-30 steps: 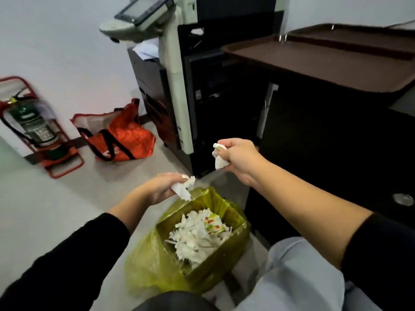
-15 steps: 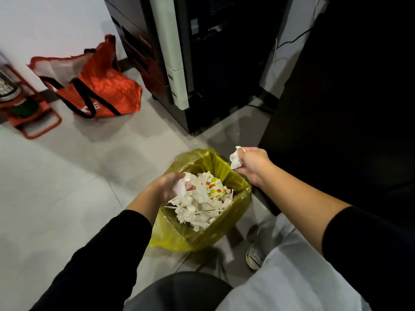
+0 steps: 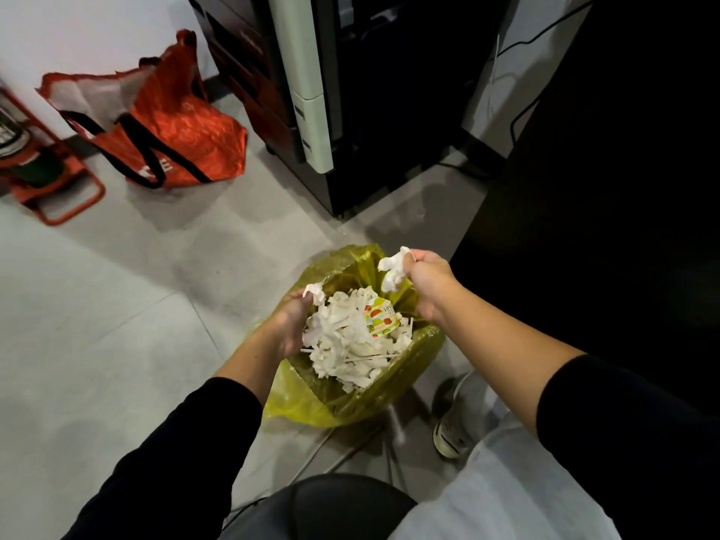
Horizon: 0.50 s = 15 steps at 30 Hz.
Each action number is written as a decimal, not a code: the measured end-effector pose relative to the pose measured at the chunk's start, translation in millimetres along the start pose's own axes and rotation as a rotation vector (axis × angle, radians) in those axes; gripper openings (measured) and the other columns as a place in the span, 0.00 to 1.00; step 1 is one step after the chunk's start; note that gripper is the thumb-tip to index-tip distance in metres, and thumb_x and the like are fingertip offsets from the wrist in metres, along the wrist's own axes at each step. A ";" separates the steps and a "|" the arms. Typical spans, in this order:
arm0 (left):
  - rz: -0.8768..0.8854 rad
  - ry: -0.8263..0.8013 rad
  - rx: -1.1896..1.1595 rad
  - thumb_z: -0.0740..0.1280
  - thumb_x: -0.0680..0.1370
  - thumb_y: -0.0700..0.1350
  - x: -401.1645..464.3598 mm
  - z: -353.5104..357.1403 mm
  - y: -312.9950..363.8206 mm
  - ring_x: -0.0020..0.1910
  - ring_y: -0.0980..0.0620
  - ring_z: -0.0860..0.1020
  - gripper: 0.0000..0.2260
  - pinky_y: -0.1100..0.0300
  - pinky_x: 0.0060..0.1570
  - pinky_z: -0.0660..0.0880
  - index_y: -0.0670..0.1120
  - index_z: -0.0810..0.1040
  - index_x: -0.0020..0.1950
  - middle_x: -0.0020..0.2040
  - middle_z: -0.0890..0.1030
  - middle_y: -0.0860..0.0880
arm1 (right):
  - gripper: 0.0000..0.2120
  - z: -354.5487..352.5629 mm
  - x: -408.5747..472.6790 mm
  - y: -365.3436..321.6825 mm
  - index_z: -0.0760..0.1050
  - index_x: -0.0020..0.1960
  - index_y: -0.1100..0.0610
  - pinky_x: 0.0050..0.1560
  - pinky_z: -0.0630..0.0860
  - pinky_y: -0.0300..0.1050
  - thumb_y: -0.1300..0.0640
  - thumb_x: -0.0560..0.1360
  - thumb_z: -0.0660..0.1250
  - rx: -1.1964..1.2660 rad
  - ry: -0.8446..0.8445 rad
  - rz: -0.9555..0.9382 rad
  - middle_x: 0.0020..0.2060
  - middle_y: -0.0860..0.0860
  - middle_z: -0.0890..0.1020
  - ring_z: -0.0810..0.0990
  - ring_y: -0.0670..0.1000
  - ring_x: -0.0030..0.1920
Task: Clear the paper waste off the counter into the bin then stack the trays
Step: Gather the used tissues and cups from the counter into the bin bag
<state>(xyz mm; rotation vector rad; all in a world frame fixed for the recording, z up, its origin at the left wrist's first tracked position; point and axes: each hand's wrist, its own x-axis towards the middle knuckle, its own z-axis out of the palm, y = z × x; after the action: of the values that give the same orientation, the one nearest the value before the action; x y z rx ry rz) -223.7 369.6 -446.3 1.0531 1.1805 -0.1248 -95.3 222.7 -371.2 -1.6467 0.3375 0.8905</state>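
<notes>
A bin lined with a yellow bag stands on the floor in front of me, piled with white paper waste and one colourful printed scrap. My left hand reaches into the bin's left side and pinches a white paper scrap at its fingertips. My right hand hovers over the bin's far right rim and grips a crumpled white paper. The trays and the counter top are out of view.
A tall black and white copier stands just behind the bin. A red shopping bag lies on the floor at left, beside a red stand. A dark cabinet fills the right. My shoe is right of the bin.
The view has tilted down, so the trays have left the picture. Both hands have dropped lower onto the bin, each still holding its paper.
</notes>
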 end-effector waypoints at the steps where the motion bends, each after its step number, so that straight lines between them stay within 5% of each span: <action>1: 0.040 0.016 0.012 0.57 0.82 0.48 -0.1 -1.1 -0.1 0.57 0.45 0.73 0.04 0.50 0.48 0.74 0.54 0.69 0.55 0.63 0.73 0.45 | 0.08 -2.9 1.1 0.1 0.73 0.57 0.55 0.45 0.75 0.48 0.59 0.80 0.58 -0.001 0.010 -0.019 0.45 0.52 0.80 0.76 0.50 0.40; 2: 0.076 0.028 0.028 0.59 0.81 0.48 1.2 -2.1 -0.8 0.60 0.44 0.72 0.03 0.46 0.54 0.74 0.56 0.69 0.52 0.63 0.73 0.44 | 0.07 -5.3 2.4 0.4 0.73 0.55 0.55 0.38 0.72 0.46 0.60 0.80 0.58 -0.007 0.022 -0.032 0.41 0.51 0.80 0.74 0.49 0.35; 4: 0.142 0.043 0.048 0.62 0.80 0.48 1.9 -3.2 -0.7 0.62 0.42 0.72 0.04 0.42 0.61 0.70 0.58 0.71 0.48 0.63 0.74 0.44 | 0.06 -8.9 4.0 1.2 0.74 0.49 0.52 0.40 0.73 0.46 0.60 0.79 0.59 -0.051 0.065 -0.032 0.44 0.51 0.79 0.75 0.51 0.40; 6: 0.236 0.094 0.032 0.64 0.79 0.44 0.3 -0.3 0.8 0.54 0.46 0.75 0.04 0.52 0.55 0.73 0.54 0.73 0.50 0.59 0.76 0.43 | 0.09 -11.9 7.7 2.6 0.75 0.44 0.49 0.47 0.76 0.48 0.61 0.77 0.61 -0.092 0.105 -0.030 0.48 0.52 0.78 0.76 0.53 0.46; 10: 0.366 0.138 0.097 0.64 0.79 0.39 -4.0 6.6 2.9 0.40 0.55 0.73 0.09 0.66 0.39 0.71 0.47 0.74 0.58 0.47 0.74 0.48 | 0.07 -11.9 10.1 3.4 0.76 0.51 0.54 0.40 0.75 0.41 0.63 0.78 0.61 -0.092 0.071 -0.032 0.40 0.52 0.77 0.72 0.48 0.36; 13: 0.386 0.124 0.171 0.62 0.78 0.35 -8.7 6.3 4.5 0.50 0.51 0.74 0.15 0.63 0.44 0.72 0.47 0.74 0.63 0.56 0.73 0.46 | 0.09 -6.4 9.1 3.9 0.75 0.55 0.58 0.51 0.77 0.46 0.64 0.77 0.62 -0.145 0.029 -0.081 0.40 0.52 0.77 0.74 0.49 0.40; 15: 0.376 0.111 0.204 0.61 0.78 0.32 -13.1 5.6 6.6 0.53 0.50 0.73 0.19 0.64 0.42 0.72 0.46 0.73 0.66 0.60 0.71 0.45 | 0.11 -3.6 6.2 3.6 0.74 0.59 0.58 0.57 0.75 0.47 0.63 0.77 0.62 -0.238 -0.019 -0.121 0.51 0.54 0.78 0.75 0.51 0.48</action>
<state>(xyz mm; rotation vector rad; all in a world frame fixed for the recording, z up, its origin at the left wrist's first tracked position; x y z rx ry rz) -221.7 363.7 -431.9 1.4599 1.0632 0.1121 -92.2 219.8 -378.1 -1.8546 0.1198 0.8805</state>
